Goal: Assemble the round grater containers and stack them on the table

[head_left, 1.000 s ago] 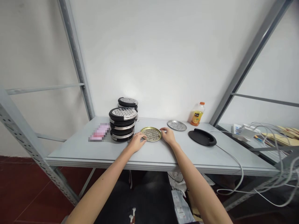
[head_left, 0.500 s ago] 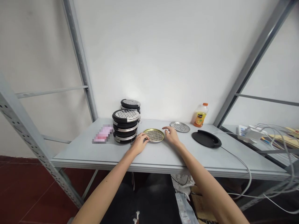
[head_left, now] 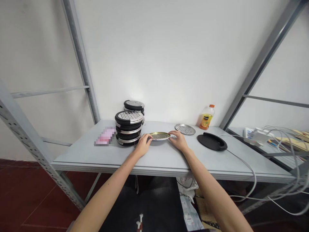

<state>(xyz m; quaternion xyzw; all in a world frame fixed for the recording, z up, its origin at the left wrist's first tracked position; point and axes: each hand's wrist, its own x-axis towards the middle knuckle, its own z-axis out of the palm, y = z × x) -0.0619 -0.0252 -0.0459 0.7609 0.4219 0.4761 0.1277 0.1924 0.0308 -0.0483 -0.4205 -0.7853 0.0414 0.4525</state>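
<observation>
A gold-rimmed perforated round plate [head_left: 159, 136] is held just above the grey shelf [head_left: 159, 154]. My left hand [head_left: 144, 144] grips its left edge with curled fingers. My right hand [head_left: 178, 140] pinches its right edge. Just left of the plate stands a stack of black round cases with perforated metal lids [head_left: 128, 127], and a second such stack [head_left: 134, 106] stands behind it. A silver perforated plate [head_left: 185, 129] lies to the right, and a black oval lid [head_left: 212, 142] lies farther right.
An orange juice bottle [head_left: 206, 117] stands by the wall. A pink blurred item [head_left: 105, 136] lies at the shelf's left. Grey slanted rack posts [head_left: 80, 61] rise on both sides. White cables [head_left: 251, 167] trail off the right side, where papers and a white box [head_left: 259, 137] lie.
The gold plate lay flat on the shelf before; now both hands have closed on its edges and raised it slightly. The view has shifted a little.
</observation>
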